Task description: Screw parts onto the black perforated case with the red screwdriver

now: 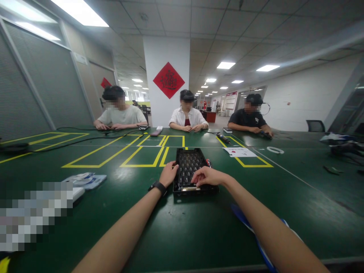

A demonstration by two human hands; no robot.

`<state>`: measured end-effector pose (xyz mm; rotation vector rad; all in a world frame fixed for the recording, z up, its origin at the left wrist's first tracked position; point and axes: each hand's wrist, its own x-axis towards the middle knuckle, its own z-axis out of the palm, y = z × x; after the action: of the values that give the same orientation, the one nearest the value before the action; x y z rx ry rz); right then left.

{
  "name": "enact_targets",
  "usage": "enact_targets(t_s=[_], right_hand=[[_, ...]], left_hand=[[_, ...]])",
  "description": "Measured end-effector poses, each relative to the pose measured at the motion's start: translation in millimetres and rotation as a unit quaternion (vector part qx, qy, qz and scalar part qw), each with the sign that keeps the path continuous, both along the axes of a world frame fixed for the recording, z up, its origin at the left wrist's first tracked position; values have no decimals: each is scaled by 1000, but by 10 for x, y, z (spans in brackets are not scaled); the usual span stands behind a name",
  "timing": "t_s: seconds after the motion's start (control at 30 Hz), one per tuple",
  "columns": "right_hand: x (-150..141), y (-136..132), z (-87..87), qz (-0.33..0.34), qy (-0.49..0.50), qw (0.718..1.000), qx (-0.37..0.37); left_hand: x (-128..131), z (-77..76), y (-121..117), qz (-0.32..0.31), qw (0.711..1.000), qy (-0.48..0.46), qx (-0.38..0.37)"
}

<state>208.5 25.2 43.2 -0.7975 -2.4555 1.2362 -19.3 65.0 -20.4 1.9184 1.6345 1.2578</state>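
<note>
Our left hand (170,173), partly curled, rests against the left wall of the black tray (187,193) on our green table (142,227) — our right hand (205,176) bends its fingers over the near end, beside a pale cylinder (190,189); whether either grips anything, we cannot tell — and three people (188,115) sit opposite

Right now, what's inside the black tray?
The black tray holds rows of small shiny pieces, too small to identify, and a pale rod along its near end. The right hand hides what lies beneath.
</note>
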Motion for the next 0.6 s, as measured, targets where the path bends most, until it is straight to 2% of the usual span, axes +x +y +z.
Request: enact_targets(t_s=[0.6], right_hand=[[-4, -11, 3, -11, -1, 1000, 13]], left_hand=[[2, 5, -4, -11, 1000, -18, -6]])
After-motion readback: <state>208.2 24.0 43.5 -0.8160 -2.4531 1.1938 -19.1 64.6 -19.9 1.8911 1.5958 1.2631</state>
